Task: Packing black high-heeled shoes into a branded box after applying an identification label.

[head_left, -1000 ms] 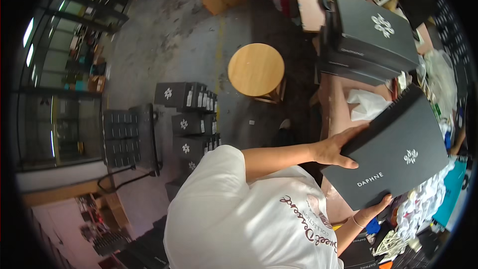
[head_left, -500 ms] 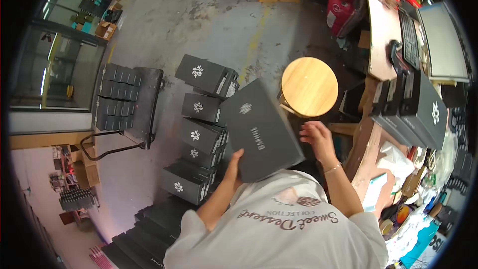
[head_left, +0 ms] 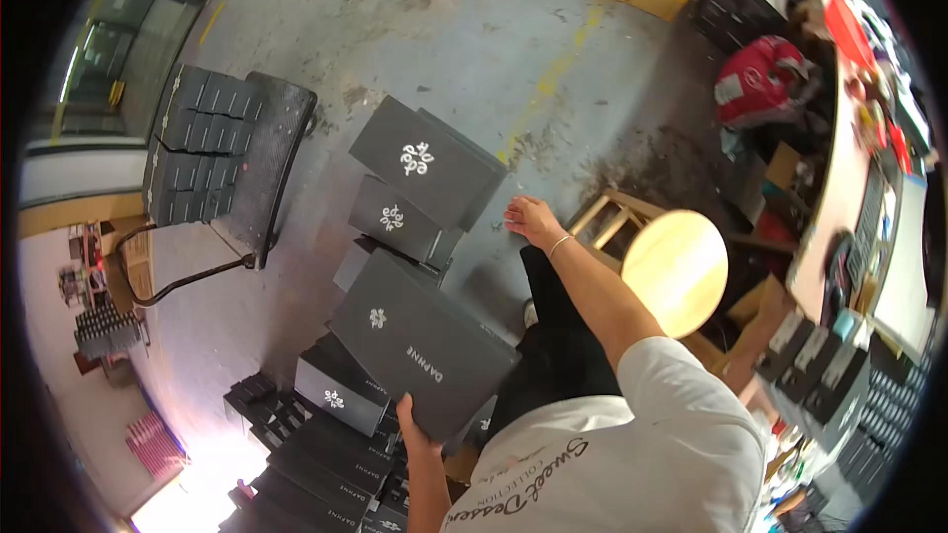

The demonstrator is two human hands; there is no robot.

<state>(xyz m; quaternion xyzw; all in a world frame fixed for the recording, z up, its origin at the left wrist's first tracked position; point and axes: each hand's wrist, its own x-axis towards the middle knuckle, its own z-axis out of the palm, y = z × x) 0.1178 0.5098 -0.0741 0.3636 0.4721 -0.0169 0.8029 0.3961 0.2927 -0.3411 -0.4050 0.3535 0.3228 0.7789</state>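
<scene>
- Head view: my left hand (head_left: 423, 434) holds a dark box (head_left: 425, 341) by its near edge, thumb over the top; the fingers beneath are hidden.
- My right hand (head_left: 533, 222) is empty, fingers loosely spread; it reaches forward, apart from the dark box, with the far stacked box (head_left: 425, 158) to its left and a round wooden stool (head_left: 676, 271) to its right.
- Ahead of my left hand, the dark box lies across my view of the stacks; to that hand's left sits a near stacked box (head_left: 341, 390); whether the dark box touches anything under it, I cannot tell.
- As I judge it, the step in hand is bringing this box to the stacks; my left grip has not yet let go.
- The next move, I think, calls for a level left grip, the right hand brought in to steady the free end, and squared edges before release; an uneven pile could let it slide.
</scene>
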